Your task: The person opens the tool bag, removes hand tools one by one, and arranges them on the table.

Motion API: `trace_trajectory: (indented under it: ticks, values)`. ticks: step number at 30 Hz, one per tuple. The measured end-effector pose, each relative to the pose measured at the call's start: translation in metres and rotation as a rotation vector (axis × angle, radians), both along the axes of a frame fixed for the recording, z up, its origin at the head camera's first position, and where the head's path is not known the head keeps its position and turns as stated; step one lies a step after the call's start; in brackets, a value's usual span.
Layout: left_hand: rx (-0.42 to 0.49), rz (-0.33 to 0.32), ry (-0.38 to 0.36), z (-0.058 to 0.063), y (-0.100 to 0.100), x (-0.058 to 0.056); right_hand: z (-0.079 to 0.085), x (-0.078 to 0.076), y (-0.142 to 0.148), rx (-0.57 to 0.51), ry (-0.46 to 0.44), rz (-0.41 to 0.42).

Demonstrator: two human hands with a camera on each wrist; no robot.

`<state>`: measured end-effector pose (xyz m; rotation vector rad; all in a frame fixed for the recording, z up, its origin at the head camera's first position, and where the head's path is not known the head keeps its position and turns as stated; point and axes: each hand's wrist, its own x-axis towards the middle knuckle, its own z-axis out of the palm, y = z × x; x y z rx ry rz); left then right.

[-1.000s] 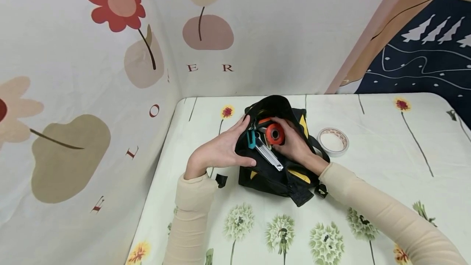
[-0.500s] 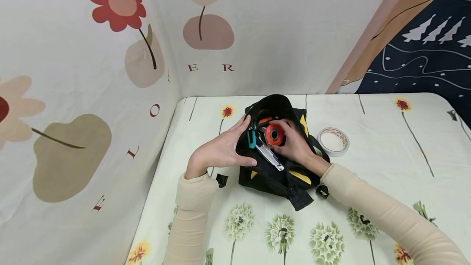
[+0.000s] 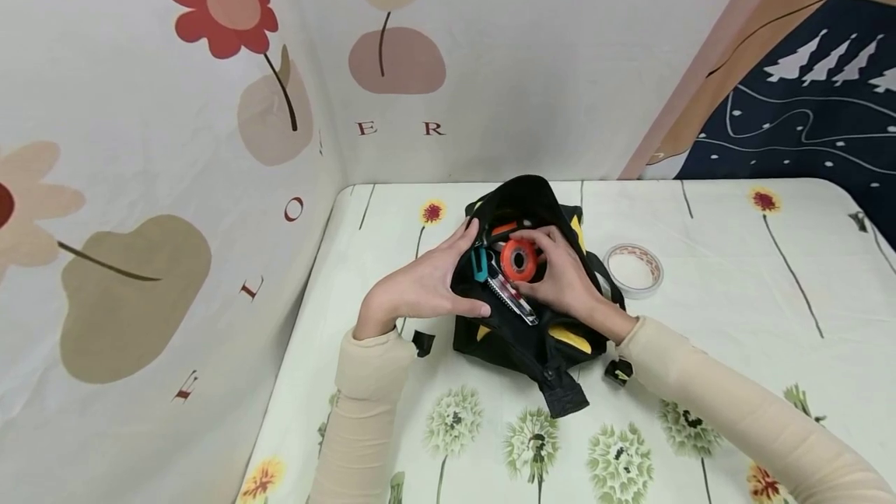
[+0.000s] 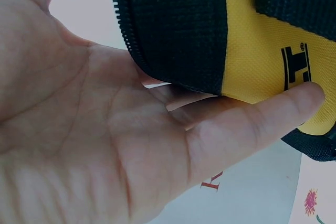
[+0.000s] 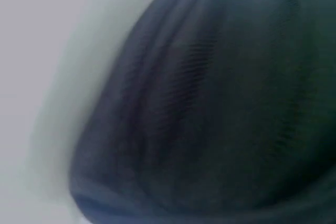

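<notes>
A black and yellow tool bag [image 3: 511, 352] with a zip stands with its mouth towards me in the head view. My left hand [image 3: 427, 278] holds the bag's left edge, thumb at the near rim and fingers at the far rim. In the left wrist view, the little finger lies along the yellow cloth [image 4: 252, 40]. My right hand [image 3: 563, 278] is in the mouth, pinching a red roll of tape [image 3: 519, 260]. A utility knife [image 3: 514, 298] lies at the opening, beside a teal piece [image 3: 479, 264] and an orange item [image 3: 504, 229]. Dark fabric [image 5: 199, 103] fills the right wrist view, blurred.
A clear roll of tape [image 3: 634, 271] lies on the flowered tablecloth [image 3: 742, 286] right of the bag. Black straps [image 3: 563, 395] spread out from the bag's near side. A printed cloth wall [image 3: 490, 138] rises behind and on the left.
My right hand has shifted slightly left with the red roll of tape, which has turned a little. A strap at the front has swung down towards me. My left hand has stayed nearly still.
</notes>
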<state>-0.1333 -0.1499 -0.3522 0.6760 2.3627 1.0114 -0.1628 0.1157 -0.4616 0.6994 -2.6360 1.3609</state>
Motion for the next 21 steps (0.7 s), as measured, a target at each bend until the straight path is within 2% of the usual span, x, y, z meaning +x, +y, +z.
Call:
trace_trajectory:
  ticks: [21]
  values:
    - [0.011,0.003,-0.001,-0.001,0.001,0.000,0.035,0.026,0.006,-0.111,0.027,0.009]
